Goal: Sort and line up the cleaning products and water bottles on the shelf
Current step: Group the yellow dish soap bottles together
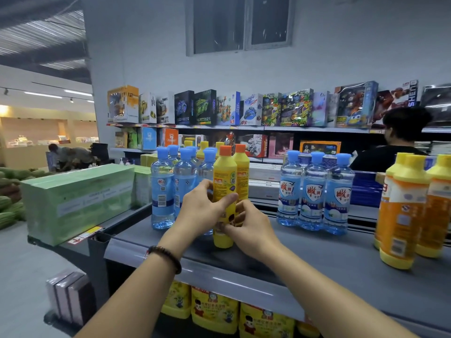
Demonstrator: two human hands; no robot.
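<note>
While hands [227, 215] clasp yellow bottle [224, 181], water bottles [170, 184] crowding left, green box [78, 198] beyond

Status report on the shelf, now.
Left hand and right hand both gripping yellow orange-capped bottle, upright on shelf. Blue-capped water bottles crowd its left. Gap to its right.

yellow bottle [224, 191] label behind hands [202, 211], rightmost orange bottle [439, 206] cropped

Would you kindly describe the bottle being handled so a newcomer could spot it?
On the grey shelf, look left of centre, beside the cluster of blue-capped water bottles. Both hands grip a yellow bottle standing at the front; unlike its neighbours, it has an orange cap.
</note>
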